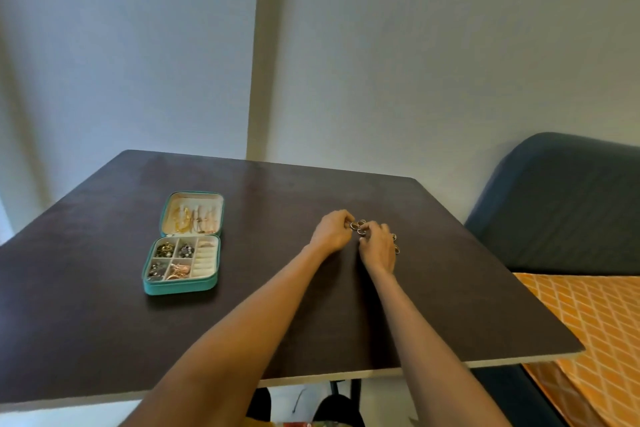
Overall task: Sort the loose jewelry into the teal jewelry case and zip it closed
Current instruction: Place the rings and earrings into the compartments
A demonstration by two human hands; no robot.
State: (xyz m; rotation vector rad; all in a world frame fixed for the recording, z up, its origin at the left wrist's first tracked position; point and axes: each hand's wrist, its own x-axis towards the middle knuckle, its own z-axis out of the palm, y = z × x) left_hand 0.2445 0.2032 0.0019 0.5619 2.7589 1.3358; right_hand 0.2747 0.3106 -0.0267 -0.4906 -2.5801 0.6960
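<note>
No brand or writing readable anywhere here, the case is too small in frame to make out any label. The teal jewelry case [181, 243] lies unzipped and flat open on the dark counter [104, 322], left of centre. Its lid half faces up on the far side with gold chains strapped in; the near half has four small compartments with dark and rose-gold pieces, plus a cream ring-roll column on the right side.

Both hands are well to the right of the case, meeting over a small cluster of rings [358, 225]. The left hand [331, 231] has its fingers curled and pinching at the rings. The right hand [378, 246] also has curled fingers on the cluster, and a couple more loose rings [395, 243] peek out just beside its far edge.

Room-wise: lots of bare counter between the case and the hands, and in front of both. The counter's right edge sits near the hands, with a blue sofa [561, 201] and an orange patterned cloth [595, 340] beyond it. The near edge shows a pale rim.
</note>
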